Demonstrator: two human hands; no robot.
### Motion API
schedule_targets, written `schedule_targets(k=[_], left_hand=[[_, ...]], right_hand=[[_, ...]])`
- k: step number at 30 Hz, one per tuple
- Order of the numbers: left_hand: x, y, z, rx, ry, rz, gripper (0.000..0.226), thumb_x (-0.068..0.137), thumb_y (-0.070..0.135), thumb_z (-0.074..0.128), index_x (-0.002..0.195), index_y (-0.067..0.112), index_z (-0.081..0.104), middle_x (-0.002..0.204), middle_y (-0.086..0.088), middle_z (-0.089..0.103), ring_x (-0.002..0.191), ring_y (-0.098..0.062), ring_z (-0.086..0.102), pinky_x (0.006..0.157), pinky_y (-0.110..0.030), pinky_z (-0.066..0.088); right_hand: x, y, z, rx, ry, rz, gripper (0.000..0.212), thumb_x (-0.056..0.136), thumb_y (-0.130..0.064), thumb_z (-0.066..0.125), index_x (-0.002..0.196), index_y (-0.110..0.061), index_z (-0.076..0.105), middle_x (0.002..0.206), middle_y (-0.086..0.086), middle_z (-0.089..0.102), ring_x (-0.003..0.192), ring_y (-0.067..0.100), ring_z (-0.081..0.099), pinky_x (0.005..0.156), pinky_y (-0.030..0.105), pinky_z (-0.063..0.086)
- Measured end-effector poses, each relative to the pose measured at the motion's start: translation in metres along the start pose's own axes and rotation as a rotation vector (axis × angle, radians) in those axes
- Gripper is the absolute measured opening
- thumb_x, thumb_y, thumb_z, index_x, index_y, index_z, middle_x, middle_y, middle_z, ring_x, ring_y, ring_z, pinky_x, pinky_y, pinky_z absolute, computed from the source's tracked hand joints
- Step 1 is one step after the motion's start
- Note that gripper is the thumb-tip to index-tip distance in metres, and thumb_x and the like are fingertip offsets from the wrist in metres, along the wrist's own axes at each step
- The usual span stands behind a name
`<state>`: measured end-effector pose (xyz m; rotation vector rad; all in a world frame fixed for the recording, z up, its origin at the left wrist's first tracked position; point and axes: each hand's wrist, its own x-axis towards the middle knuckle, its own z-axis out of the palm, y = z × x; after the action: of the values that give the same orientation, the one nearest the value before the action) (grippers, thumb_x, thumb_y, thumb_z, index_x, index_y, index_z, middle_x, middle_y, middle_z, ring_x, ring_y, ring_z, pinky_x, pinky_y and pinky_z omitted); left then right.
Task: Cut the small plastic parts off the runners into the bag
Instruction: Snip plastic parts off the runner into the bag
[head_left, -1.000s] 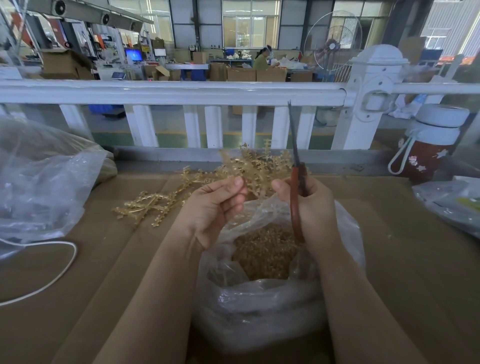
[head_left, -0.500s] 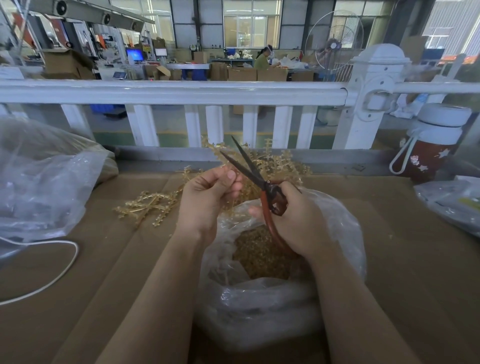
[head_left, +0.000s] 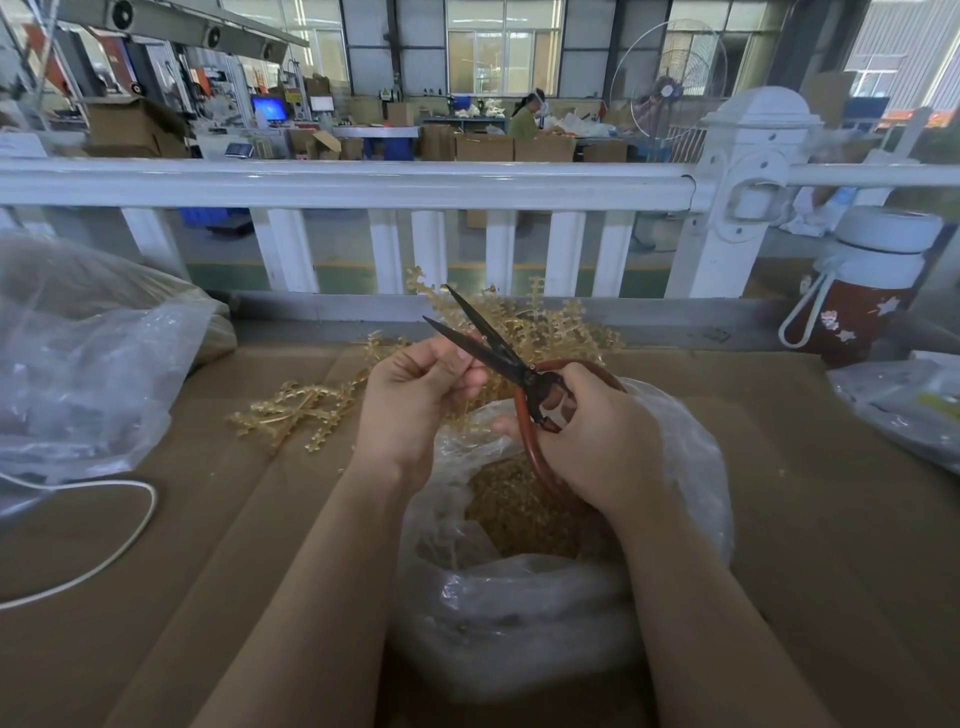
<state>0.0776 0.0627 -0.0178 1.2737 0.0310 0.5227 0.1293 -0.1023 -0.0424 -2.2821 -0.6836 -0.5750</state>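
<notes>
The person's right hand (head_left: 597, 436) was curled round the red looped handles of a pair of scissors (head_left: 498, 358), fingers threaded through the loops and gripping them, while the two dark blades stood spread apart in a narrow V, pointing up and away toward the white railing (head_left: 343, 184). The left hand (head_left: 415, 400) was drawn into a loose fist just beside the blades, its thumb and fingertips pinched together right at the lower blade; whatever it pinched was too small and too hidden by the fingers for me to make out. Both hands hung directly above the open mouth of the clear plastic bag (head_left: 519, 597), which sat on the cardboard-covered table (head_left: 831, 519) between the forearms, and inside it lay a heap of small golden-brown plastic parts (head_left: 519, 509). Beyond the bag, against the far edge of the table, a tangle of gold-coloured runners (head_left: 561, 327) lay piled behind the scissors, and a few more runner pieces (head_left: 301, 405) lay flat on the cardboard to the left of the bag, apart from the left hand. Further left of the bag slumped a larger clear sack (head_left: 88, 364) with a white cable (head_left: 119, 535) looping out below it. To the right of the bag, near the railing post, stood a red bottle with a white lid (head_left: 862, 301).
</notes>
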Motion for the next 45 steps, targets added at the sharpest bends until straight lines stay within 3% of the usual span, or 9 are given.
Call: schedule_targets(k=[9,16,21,28,35,41,45], left_hand=[[0.0016,-0.0009,-0.004,-0.033,-0.02,0.016,0.019,0.089,0.013,0.063,0.076,0.016,0.076,0.068,-0.001,0.069,0.065,-0.011,0.062,0.068,-0.021,0.054],[0.0021,-0.0018,-0.0053,-0.039,-0.007,0.016,0.011,0.088,0.013,0.065,0.082,0.009,0.073,0.069,-0.002,0.069,0.065,-0.011,0.063,0.068,-0.021,0.054],[0.0012,-0.0018,-0.0056,-0.028,-0.035,0.056,0.012,0.08,0.019,0.066,0.084,0.009,0.07,0.069,0.001,0.068,0.066,-0.01,0.061,0.07,-0.021,0.053],[0.0014,-0.0012,-0.0068,0.059,0.003,0.118,0.007,0.091,0.005,0.063,0.089,0.006,0.07,0.072,0.0,0.07,0.068,-0.011,0.062,0.071,-0.024,0.053],[-0.0009,-0.0006,-0.0041,0.169,-0.002,0.166,0.017,0.094,-0.002,0.058,0.084,0.007,0.068,0.07,0.002,0.069,0.068,-0.01,0.062,0.071,-0.022,0.053],[0.0001,-0.0021,-0.0052,0.145,-0.019,0.159,0.012,0.095,0.0,0.059,0.087,0.005,0.068,0.071,0.002,0.069,0.067,-0.01,0.062,0.07,-0.023,0.051],[0.0006,-0.0033,-0.005,0.103,-0.035,0.145,0.013,0.094,0.001,0.059,0.087,0.005,0.068,0.07,0.002,0.068,0.067,-0.009,0.062,0.07,-0.022,0.051]], right_hand=[[0.0001,0.0,0.0011,-0.043,0.026,-0.005,0.065,0.068,-0.085,0.056,0.083,-0.023,0.063,0.073,-0.013,0.062,0.068,0.006,0.057,0.061,0.023,0.05],[0.0009,0.0013,0.0042,-0.03,0.054,-0.011,0.06,0.068,-0.084,0.057,0.077,-0.025,0.059,0.067,-0.015,0.057,0.062,0.006,0.054,0.057,0.024,0.046],[0.0004,0.0015,0.0055,-0.008,0.066,-0.013,0.064,0.067,-0.088,0.053,0.076,-0.025,0.06,0.066,-0.017,0.055,0.061,0.003,0.052,0.056,0.02,0.043],[0.0,0.0009,0.0019,-0.009,0.035,-0.008,0.067,0.065,-0.092,0.046,0.082,-0.028,0.062,0.071,-0.018,0.06,0.065,-0.002,0.054,0.056,0.007,0.035],[-0.0009,0.0001,0.0017,-0.063,0.084,-0.05,0.05,0.075,-0.078,0.065,0.082,-0.029,0.06,0.073,-0.017,0.06,0.065,0.002,0.055,0.055,0.015,0.043],[-0.0013,-0.0027,0.0004,-0.02,0.084,-0.044,0.054,0.069,-0.087,0.053,0.076,-0.034,0.05,0.064,-0.024,0.047,0.058,-0.003,0.047,0.055,0.009,0.032],[-0.0006,-0.0009,0.0028,0.01,0.097,-0.051,0.054,0.068,-0.087,0.051,0.076,-0.034,0.051,0.064,-0.025,0.048,0.059,-0.001,0.048,0.055,0.017,0.041]])
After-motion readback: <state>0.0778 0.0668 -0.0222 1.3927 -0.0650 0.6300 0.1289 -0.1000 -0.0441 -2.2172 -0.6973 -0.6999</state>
